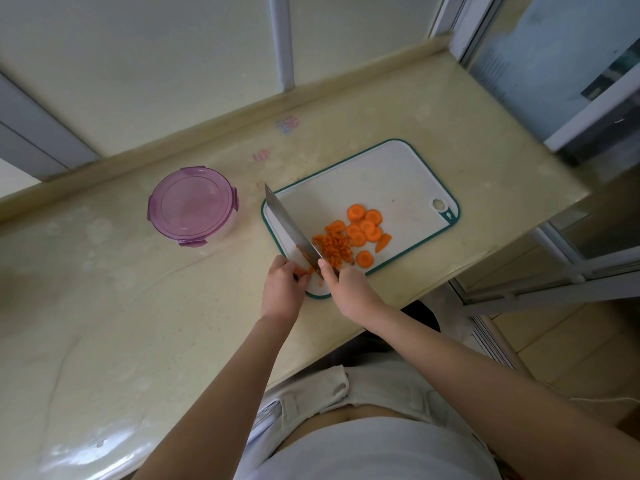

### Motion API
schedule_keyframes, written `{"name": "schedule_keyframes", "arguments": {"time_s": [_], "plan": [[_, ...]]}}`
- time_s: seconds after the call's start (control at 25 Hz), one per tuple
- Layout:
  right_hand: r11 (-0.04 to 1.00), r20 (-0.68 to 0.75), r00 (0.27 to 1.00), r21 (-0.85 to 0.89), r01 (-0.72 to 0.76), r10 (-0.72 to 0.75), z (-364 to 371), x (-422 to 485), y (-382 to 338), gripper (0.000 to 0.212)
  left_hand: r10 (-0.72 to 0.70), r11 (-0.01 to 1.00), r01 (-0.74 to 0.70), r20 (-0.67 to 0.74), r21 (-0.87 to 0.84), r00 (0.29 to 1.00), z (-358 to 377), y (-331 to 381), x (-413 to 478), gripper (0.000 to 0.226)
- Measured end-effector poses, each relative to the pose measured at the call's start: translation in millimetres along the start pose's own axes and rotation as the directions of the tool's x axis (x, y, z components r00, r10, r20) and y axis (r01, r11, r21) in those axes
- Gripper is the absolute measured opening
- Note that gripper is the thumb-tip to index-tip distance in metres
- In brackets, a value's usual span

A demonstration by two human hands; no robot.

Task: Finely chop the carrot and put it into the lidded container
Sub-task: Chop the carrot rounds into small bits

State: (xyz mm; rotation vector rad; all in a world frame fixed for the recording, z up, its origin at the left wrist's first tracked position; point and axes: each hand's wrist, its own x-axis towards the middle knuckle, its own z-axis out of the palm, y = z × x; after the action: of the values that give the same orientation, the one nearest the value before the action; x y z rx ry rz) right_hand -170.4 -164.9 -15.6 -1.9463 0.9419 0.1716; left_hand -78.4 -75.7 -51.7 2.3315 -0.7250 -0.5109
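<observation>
Right hand (349,282) clenched on knife (291,226) handle. Left hand (282,285) fingers curled by blade, grasp unclear. Chopped carrot (334,247) and slices (365,225) on cutting board (381,174), frame centre. Lidded container (192,204) centre-left, closed.

Soft, flat daylight, slightly dim.
It comes through the frosted window (173,64) behind the counter (104,289); shadows are faint, a white sheen lies on the counter's near left corner, the knife (291,226) gleams dully, and edges bow outward.
</observation>
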Motion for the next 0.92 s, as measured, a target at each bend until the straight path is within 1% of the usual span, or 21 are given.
{"name": "schedule_keyframes", "arguments": {"time_s": [0.12, 0.28, 0.44, 0.6, 0.72, 0.84, 0.92], "plan": [[0.999, -0.001, 1.0, 0.043, 0.022, -0.022, -6.2, -0.5, -3.3, 0.058, -0.01, 1.0, 0.01, 0.002, -0.001, 1.0, -0.8, 1.7, -0.9, 0.009], [0.998, -0.013, 0.999, 0.046, 0.033, -0.033, -6.1, -1.9, -4.4, 0.059, -0.025, 1.0, 0.025, 0.007, 0.002, 1.0, -2.2, 3.7, -1.6, 0.01], [0.998, 0.015, 0.998, 0.014, 0.057, -0.057, -5.6, -5.3, -2.6, 0.058, -0.023, 1.0, 0.023, 0.008, 0.02, 1.0, -2.5, 4.1, -1.3, 0.011], [0.999, 0.031, 0.999, -0.049, 0.007, -0.006, -0.1, -6.1, 3.4, 0.061, -0.025, 1.0, 0.025, 0.014, 0.004, 1.0, -2.1, 3.3, -0.4, 0.01], [0.995, 0.049, 0.998, -0.095, 0.03, -0.026, 4.6, -6.2, 5.4, 0.06, -0.033, 0.999, 0.033, 0.023, -0.001, 0.999, -1.2, 1.5, 0.6, 0.01], [1.0, 0.017, 1.0, -0.009, 0.018, -0.018, -1.9, -3.9, 3.4, 0.06, -0.015, 1.0, 0.015, 0.018, -0.001, 1.0, -1.3, 0.8, -0.8, 0.008], [0.998, -0.007, 0.999, 0.034, 0.045, -0.045, -5.6, -2.5, 3.1, 0.056, -0.01, 1.0, 0.01, 0.023, -0.004, 1.0, -2.1, 1.7, -1.3, 0.007]]}}
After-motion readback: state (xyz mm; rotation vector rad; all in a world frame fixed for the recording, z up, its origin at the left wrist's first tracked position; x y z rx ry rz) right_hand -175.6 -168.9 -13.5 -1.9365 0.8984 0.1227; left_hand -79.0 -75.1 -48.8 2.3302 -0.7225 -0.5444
